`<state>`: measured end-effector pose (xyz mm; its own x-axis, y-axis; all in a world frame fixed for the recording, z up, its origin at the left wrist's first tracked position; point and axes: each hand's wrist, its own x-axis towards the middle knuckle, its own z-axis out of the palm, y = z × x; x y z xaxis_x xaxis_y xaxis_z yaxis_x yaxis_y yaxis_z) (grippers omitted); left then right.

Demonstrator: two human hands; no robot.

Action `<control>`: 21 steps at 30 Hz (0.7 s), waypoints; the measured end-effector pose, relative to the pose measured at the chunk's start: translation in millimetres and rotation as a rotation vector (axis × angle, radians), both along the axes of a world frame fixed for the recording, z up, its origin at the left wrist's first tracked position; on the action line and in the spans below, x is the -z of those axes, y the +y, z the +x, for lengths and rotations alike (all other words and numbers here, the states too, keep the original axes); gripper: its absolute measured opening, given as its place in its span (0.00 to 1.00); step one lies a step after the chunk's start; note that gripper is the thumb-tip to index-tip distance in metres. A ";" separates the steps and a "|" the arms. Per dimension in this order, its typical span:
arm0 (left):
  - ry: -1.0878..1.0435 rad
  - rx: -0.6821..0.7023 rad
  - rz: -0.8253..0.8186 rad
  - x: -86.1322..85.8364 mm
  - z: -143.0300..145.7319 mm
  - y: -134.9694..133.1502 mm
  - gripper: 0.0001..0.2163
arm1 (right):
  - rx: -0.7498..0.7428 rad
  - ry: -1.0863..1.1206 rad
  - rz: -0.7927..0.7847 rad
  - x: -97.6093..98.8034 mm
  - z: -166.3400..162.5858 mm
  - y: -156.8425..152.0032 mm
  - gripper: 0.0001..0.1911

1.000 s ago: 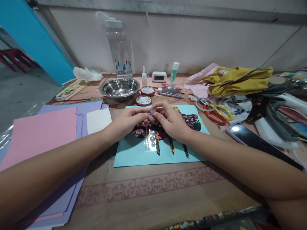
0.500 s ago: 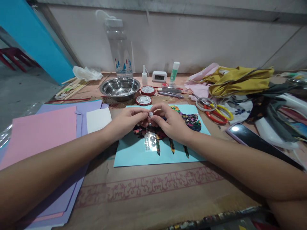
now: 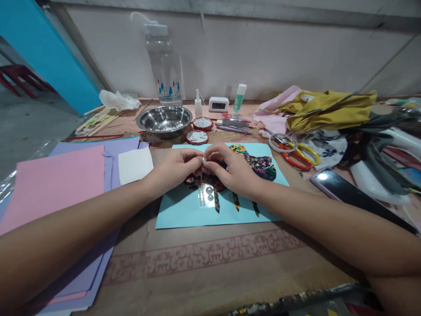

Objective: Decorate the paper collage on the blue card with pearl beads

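Observation:
My left hand (image 3: 176,166) and my right hand (image 3: 230,169) meet fingertip to fingertip above a light blue sheet (image 3: 184,210). Both pinch a small white bead or gem (image 3: 204,161) between them. On the sheet lies a dark flowered cut-out shape (image 3: 259,164), partly hidden by my hands, with narrow patterned strips (image 3: 235,201) below it. A row of small gems and two round ones (image 3: 205,193) sit on the sheet just under my fingers.
Pink and purple paper sheets (image 3: 55,180) lie at the left. Behind stand a steel bowl (image 3: 164,118), two red lids of gems (image 3: 197,137), a glue stick (image 3: 239,98), a clock (image 3: 218,104) and a water bottle (image 3: 163,66). Scissors (image 3: 296,153), a phone (image 3: 342,188) and fabric (image 3: 329,112) crowd the right.
My hands have sunk slightly toward the sheet and drawn closer together; the small white piece between the fingertips is now mostly covered.

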<state>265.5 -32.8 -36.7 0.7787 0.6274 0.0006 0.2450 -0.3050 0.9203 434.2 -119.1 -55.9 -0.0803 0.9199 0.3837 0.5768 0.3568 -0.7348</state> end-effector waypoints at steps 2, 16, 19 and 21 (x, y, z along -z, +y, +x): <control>-0.012 -0.015 0.028 -0.2 -0.3 -0.6 0.10 | 0.001 0.015 0.003 -0.6 0.2 0.6 0.08; -0.140 0.054 -0.203 4.8 1.3 6.3 0.12 | -0.013 0.155 0.013 5.9 4.6 4.4 0.09; -0.176 0.087 -0.282 8.8 0.7 8.9 0.13 | -0.048 0.176 0.019 5.8 4.8 4.1 0.09; -0.177 0.109 -0.289 9.7 0.3 9.2 0.13 | -0.050 0.175 0.034 5.3 4.9 3.8 0.10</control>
<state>265.8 -23.6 -46.4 0.8448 0.5345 -0.0243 0.0548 -0.0412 0.9976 439.1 -115.3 -61.2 -0.0547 0.9027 0.4267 0.4223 0.4081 -0.8094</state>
